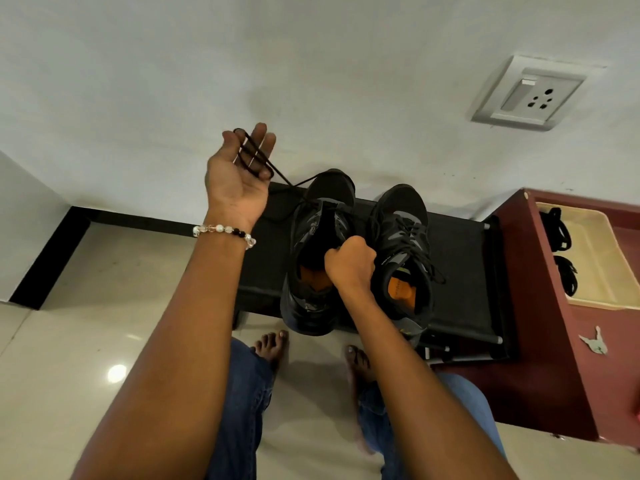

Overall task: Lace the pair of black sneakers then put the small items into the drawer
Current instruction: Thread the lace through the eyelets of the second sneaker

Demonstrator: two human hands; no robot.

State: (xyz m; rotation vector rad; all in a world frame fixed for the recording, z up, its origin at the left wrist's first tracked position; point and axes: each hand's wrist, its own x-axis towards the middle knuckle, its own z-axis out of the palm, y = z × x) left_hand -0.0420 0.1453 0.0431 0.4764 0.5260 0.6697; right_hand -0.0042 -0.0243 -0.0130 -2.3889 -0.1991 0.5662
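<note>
— Where are the sneakers?
— Both on the black worktop (460, 251): left sneaker (311, 244) beside the laced right sneaker (403, 237).
— And the hands?
— Left hand (239, 174) is raised, palm up, black lace (256, 157) looped across its fingers. Right hand (349, 263) has its grip clamped at the left sneaker's opening, probably on the tongue.

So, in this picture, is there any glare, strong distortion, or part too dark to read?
Head view: a round glare spot shines on the floor tile; the wide lens bends the wall socket and cabinet outward; the left sneaker on the black bench is too dark for lace detail.
</note>
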